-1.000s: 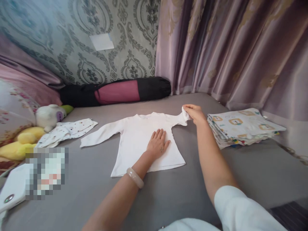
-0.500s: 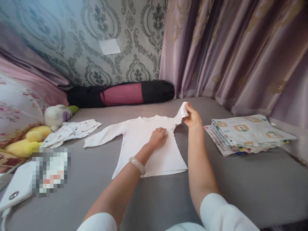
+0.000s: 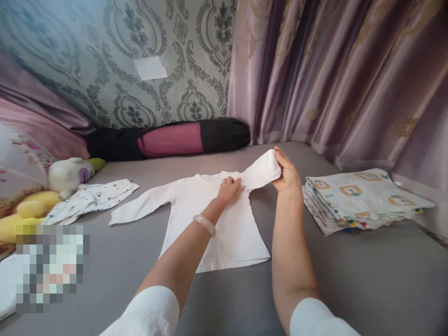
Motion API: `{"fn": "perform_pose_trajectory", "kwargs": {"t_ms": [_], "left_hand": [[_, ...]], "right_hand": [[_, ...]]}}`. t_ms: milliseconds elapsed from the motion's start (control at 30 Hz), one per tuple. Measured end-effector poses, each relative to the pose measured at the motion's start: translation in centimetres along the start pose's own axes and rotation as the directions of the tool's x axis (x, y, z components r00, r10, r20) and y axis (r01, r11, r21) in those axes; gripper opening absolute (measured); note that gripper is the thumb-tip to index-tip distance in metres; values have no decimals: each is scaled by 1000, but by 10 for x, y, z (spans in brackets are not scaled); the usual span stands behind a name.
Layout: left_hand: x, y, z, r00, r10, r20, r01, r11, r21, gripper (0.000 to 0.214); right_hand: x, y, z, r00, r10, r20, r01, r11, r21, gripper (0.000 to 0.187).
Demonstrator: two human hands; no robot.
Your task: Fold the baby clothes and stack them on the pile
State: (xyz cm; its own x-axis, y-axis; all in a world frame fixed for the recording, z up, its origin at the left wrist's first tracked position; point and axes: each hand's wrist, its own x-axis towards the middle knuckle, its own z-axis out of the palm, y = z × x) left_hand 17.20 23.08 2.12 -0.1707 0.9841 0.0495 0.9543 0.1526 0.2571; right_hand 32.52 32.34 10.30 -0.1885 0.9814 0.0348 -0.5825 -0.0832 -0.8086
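A small white long-sleeved shirt point(image 3: 206, 205) lies spread on the grey bed sheet point(image 3: 224, 303), its neckline away from me. My left hand point(image 3: 231, 190), with a pale bangle on the wrist, rests on the shirt near the root of the right-side sleeve. Its fingers are bent together and seem to pinch the fabric. Lifted off the sheet, the right-side sleeve point(image 3: 261, 171) is stretched out and slants up to my right hand point(image 3: 289, 171), which is closed around the cuff end. The other sleeve point(image 3: 140, 205) lies flat to the left.
A stack of folded printed cloths point(image 3: 364, 196) lies on the right. To the left are a spotted white garment point(image 3: 94, 198), a white plush toy point(image 3: 68, 175) and a yellow plush point(image 3: 28, 210). A black and maroon long bag point(image 3: 171, 139) lies along the wall, beside the curtain point(image 3: 315, 70).
My right hand has drawn the bunched sleeve out straighter, moving slightly right. My left hand has shifted up towards the shoulder, its fingers now more bent. The view has turned slightly right.
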Motion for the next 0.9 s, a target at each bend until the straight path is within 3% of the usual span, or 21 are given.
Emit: {"fn": "perform_pose_trajectory", "kwargs": {"t_ms": [233, 400, 533, 733, 900], "left_hand": [[16, -2, -5, 994, 4, 113, -9, 999, 46, 60], [29, -5, -22, 957, -43, 286, 38, 999, 24, 78], [42, -9, -26, 931, -60, 360, 49, 998, 38, 90], [52, -14, -24, 916, -55, 397, 57, 998, 8, 100], [43, -18, -20, 954, 7, 299, 8, 999, -47, 89]], "right_hand": [[2, -5, 2, 998, -55, 35, 57, 997, -45, 28], [2, -4, 9, 999, -18, 37, 19, 1000, -7, 26], [-2, 1, 23, 999, 9, 52, -9, 1000, 13, 25], [-13, 13, 44, 992, 94, 79, -97, 995, 35, 22], [-18, 23, 56, 983, 168, 71, -171, 985, 36, 20]]}}
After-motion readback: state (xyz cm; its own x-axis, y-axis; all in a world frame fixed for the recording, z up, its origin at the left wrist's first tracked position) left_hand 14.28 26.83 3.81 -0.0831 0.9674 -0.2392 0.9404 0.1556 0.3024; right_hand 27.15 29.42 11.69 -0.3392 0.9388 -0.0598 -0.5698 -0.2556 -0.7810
